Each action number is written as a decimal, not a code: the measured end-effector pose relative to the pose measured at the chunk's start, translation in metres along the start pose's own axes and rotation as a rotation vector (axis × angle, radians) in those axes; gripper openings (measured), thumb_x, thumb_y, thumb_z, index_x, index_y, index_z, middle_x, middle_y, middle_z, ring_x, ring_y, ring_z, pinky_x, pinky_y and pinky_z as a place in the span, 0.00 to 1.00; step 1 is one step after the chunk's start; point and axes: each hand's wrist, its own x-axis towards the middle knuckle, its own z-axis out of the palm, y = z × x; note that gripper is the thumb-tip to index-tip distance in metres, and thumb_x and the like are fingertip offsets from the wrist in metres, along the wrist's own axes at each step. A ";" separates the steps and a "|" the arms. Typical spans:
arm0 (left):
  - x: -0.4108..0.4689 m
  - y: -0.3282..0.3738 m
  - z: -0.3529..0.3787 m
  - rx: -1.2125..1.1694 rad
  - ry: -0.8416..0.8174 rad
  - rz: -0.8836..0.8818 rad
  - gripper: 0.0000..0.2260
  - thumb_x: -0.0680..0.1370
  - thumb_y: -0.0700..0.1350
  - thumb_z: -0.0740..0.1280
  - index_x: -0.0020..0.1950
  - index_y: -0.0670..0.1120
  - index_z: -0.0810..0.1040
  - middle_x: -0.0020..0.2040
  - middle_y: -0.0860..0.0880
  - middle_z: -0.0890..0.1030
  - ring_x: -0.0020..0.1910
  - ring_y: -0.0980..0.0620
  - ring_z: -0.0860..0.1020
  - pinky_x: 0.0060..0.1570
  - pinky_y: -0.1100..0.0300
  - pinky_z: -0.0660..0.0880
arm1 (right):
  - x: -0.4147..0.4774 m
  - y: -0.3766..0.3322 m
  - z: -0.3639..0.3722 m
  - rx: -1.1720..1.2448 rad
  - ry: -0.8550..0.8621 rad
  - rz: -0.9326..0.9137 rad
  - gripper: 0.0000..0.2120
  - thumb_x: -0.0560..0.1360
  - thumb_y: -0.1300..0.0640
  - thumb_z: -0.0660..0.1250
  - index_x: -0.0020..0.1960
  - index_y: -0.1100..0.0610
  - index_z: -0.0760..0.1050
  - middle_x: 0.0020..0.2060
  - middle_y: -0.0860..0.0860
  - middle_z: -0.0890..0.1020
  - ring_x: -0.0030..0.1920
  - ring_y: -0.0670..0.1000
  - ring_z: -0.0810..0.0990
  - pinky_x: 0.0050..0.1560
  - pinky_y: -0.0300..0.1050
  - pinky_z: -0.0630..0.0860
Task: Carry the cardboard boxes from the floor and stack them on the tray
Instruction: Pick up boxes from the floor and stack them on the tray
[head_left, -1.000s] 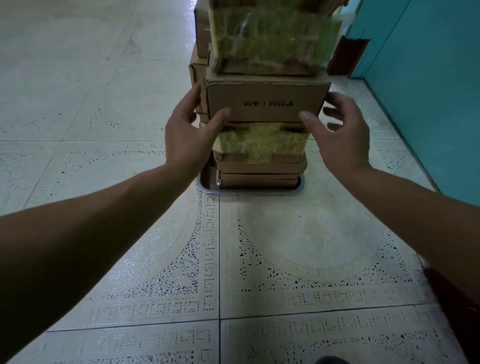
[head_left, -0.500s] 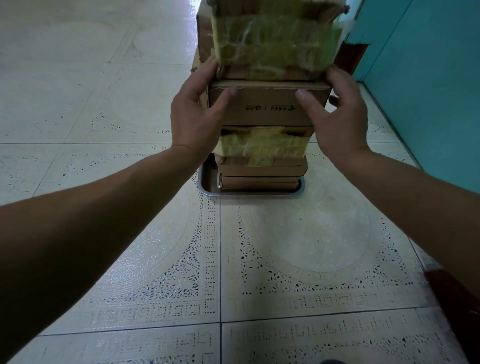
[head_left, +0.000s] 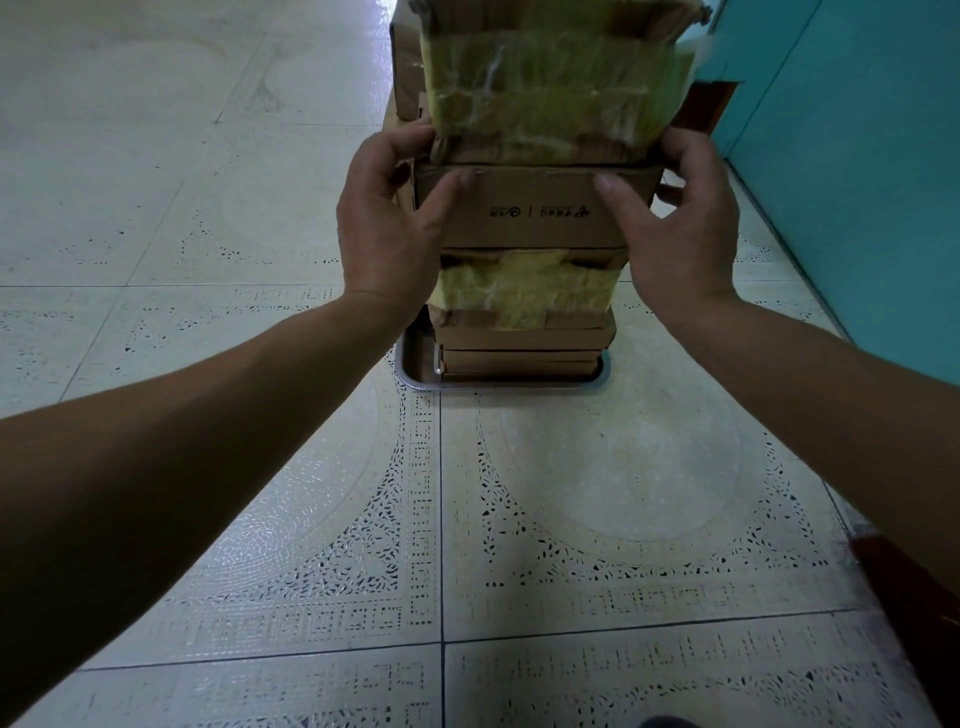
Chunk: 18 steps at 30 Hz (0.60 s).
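Observation:
A tall stack of cardboard boxes stands in a metal tray (head_left: 415, 376) on the tiled floor. A plain brown box with dark print (head_left: 535, 210) sits mid-stack. Above it rests a box wrapped in yellowish tape (head_left: 556, 88), and below it another taped box (head_left: 524, 288) over flat brown boxes. My left hand (head_left: 389, 228) holds the printed box's left end, thumb on its front, fingers reaching up to the taped box's lower corner. My right hand (head_left: 680, 223) holds the right end in the same way.
A teal wall (head_left: 857, 171) runs along the right, with a dark brown baseboard or doorway (head_left: 706, 114) behind the stack. More brown boxes (head_left: 408, 78) stand behind the stack on the left. Patterned floor tiles (head_left: 311, 519) spread in front and to the left.
Both hands moved in from open and apart to clasp the ends of the printed box. The view has shifted slightly closer to the stack.

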 end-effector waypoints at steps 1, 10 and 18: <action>-0.001 0.000 0.000 0.002 -0.002 -0.002 0.13 0.73 0.44 0.73 0.56 0.50 0.77 0.58 0.48 0.80 0.59 0.52 0.78 0.61 0.53 0.76 | 0.000 0.000 0.000 0.000 -0.001 -0.003 0.22 0.73 0.46 0.70 0.61 0.57 0.74 0.57 0.50 0.79 0.59 0.48 0.75 0.55 0.32 0.71; -0.009 -0.004 -0.003 0.037 -0.072 -0.006 0.30 0.73 0.48 0.72 0.73 0.47 0.65 0.69 0.49 0.70 0.68 0.57 0.70 0.64 0.66 0.70 | -0.010 0.004 -0.008 0.024 -0.046 0.000 0.26 0.74 0.47 0.69 0.69 0.55 0.69 0.60 0.45 0.73 0.57 0.36 0.71 0.55 0.31 0.71; -0.023 -0.022 -0.012 0.052 -0.095 -0.127 0.25 0.77 0.45 0.66 0.74 0.48 0.66 0.70 0.52 0.71 0.61 0.70 0.70 0.56 0.78 0.67 | -0.024 0.023 -0.012 0.019 -0.129 0.045 0.27 0.78 0.50 0.64 0.74 0.54 0.64 0.68 0.46 0.72 0.63 0.40 0.72 0.62 0.41 0.73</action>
